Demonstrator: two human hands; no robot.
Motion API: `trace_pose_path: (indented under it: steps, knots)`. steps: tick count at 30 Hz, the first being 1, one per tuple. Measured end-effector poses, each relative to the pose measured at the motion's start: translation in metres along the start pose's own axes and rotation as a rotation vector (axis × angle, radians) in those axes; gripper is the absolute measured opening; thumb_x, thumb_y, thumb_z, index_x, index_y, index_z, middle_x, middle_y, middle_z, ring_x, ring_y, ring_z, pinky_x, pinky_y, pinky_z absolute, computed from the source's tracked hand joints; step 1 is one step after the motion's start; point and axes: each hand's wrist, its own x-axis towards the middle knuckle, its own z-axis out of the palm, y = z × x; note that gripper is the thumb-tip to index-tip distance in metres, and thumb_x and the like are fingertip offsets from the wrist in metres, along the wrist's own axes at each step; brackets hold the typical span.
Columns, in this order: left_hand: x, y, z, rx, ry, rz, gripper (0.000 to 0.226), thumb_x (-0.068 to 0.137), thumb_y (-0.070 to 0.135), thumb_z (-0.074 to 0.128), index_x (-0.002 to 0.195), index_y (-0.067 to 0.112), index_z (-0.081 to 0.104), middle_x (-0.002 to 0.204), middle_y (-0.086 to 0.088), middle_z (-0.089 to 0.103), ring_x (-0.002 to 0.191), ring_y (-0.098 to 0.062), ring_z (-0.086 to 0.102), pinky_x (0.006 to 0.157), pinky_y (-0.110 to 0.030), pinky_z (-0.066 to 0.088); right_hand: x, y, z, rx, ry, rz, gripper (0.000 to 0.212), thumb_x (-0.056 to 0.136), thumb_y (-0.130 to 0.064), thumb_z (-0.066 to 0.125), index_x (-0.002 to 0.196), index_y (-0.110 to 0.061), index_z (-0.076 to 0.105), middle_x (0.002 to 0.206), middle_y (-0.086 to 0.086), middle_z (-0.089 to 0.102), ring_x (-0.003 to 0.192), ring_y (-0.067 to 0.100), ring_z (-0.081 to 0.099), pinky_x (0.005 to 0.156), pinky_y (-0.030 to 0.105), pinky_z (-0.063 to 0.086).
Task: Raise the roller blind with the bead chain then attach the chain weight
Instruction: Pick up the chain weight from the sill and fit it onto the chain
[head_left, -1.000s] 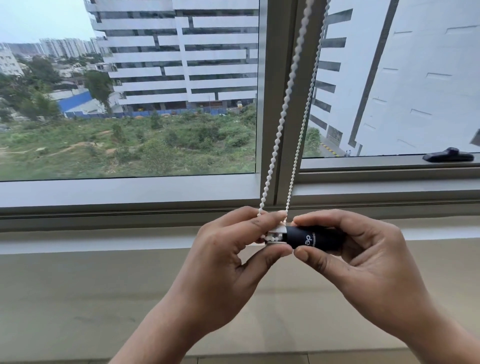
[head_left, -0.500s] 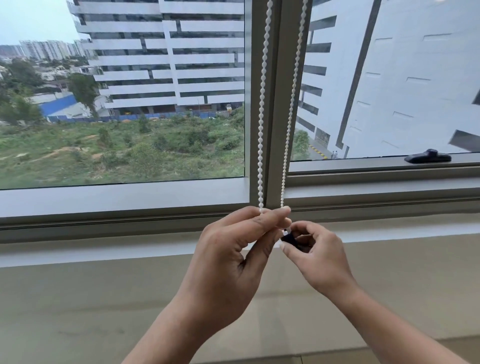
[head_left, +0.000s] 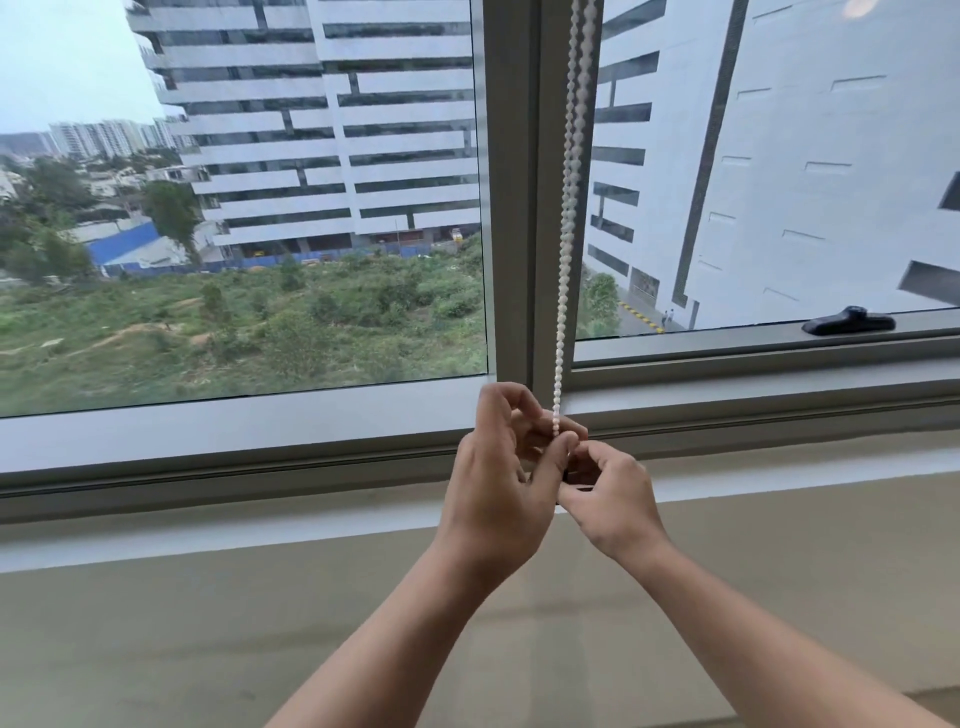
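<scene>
My left hand (head_left: 506, 467) pinches the chain (head_left: 563, 260) at its bottom. Just under it, my right hand (head_left: 613, 501) fingers grip the weight (head_left: 574, 475), now turned upright and nearly hidden, so attaching seems underway.

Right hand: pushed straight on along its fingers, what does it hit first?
Probably the left hand: the right hand, pinching the dark chain weight, points up-left at its thumb, just below the bead chain. Depth unclear.

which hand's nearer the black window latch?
Right. The right hand, gripping the chain weight, sits below-left of the black latch; the left hand is farther left, pinching the bead chain.
</scene>
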Motion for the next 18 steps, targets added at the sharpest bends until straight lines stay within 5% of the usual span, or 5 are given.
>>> trace_pose_path:
  steps: [5,8,12,18]
  knots:
    - [0.005,-0.031,0.007,0.139,0.050,-0.152,0.035,0.077,0.008,0.078,0.090,0.026,0.051,0.084,0.003,0.070,0.078,-0.017,0.070,0.072,-0.042,0.059,-0.002,0.010,0.003,0.006,-0.032,0.045,0.024,0.068,-0.013,0.083,0.074,-0.029,0.066,0.067,-0.024,0.072,0.058,-0.001,0.069,0.058,0.011,0.054]
    - [0.003,-0.046,0.013,0.250,0.045,-0.266,0.030,0.075,0.016,0.081,0.086,0.031,0.057,0.085,0.011,0.067,0.085,-0.006,0.066,0.075,-0.036,0.056,-0.004,0.015,0.005,-0.005,-0.036,0.052,0.024,0.067,-0.011,0.081,0.074,-0.029,0.067,0.070,-0.022,0.073,0.058,-0.002,0.070,0.056,0.011,0.054]
    - [-0.004,-0.065,0.021,0.379,-0.009,-0.425,0.026,0.076,0.028,0.080,0.100,0.023,0.070,0.094,0.012,0.070,0.088,-0.006,0.065,0.080,-0.027,0.055,-0.005,0.019,0.005,0.010,-0.027,0.079,0.018,0.073,-0.012,0.078,0.081,-0.025,0.068,0.068,-0.007,0.075,0.061,0.004,0.073,0.063,0.029,0.061]
    - [-0.018,-0.076,0.026,0.325,-0.065,-0.444,0.012,0.081,0.019,0.072,0.090,0.026,0.075,0.075,0.017,0.071,0.076,-0.001,0.068,0.077,-0.025,0.057,-0.010,0.016,0.005,-0.047,-0.019,0.063,0.021,0.070,-0.016,0.079,0.085,-0.026,0.070,0.073,-0.011,0.076,0.066,-0.004,0.070,0.066,0.025,0.059]
